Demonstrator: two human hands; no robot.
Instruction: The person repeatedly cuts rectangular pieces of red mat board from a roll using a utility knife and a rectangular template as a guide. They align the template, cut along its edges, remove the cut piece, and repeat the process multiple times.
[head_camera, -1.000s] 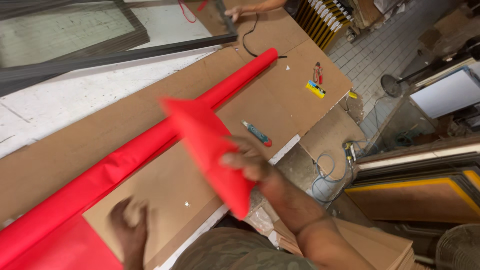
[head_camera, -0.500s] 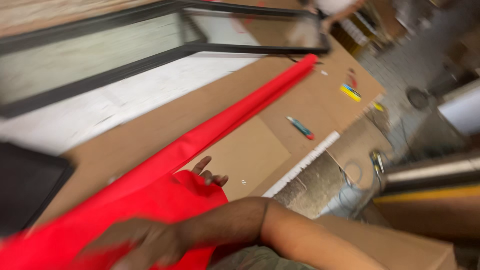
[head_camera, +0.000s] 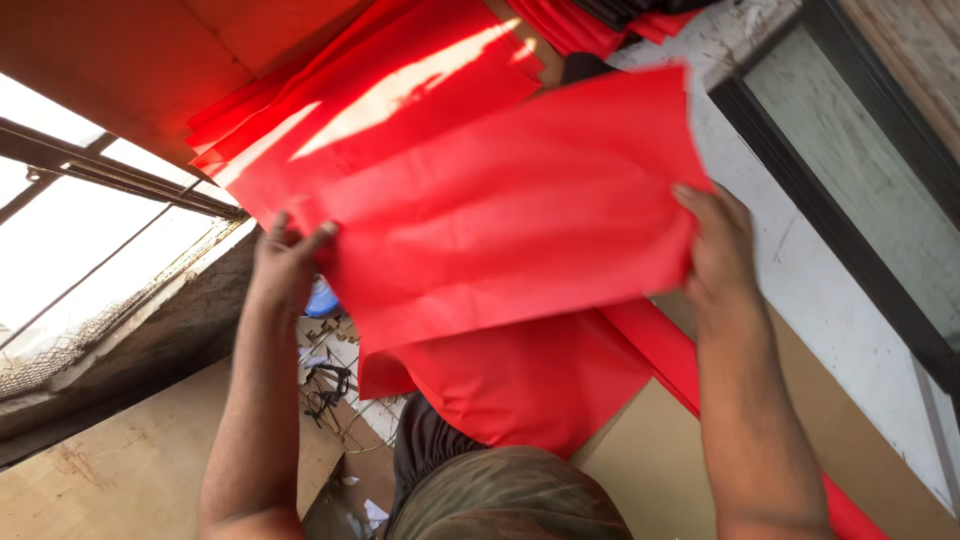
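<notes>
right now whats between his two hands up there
In the head view, a creased red sheet spans the gap: the left hand grips its left edge, the right hand its right edge.

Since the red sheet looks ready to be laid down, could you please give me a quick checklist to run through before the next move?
1. Left hand grips the sheet's left edge: ok.
2. Right hand grips the right edge: ok.
3. Red sheet lifted apart from the stack of red sheets beyond it: ok.
4. Sheet flat, without creases: not ok, faint folds show.
5. Sheet's edges square with the stack: cannot tell.
6. Red roll on the brown board out of the way: ok, it lies below the sheet.
</notes>
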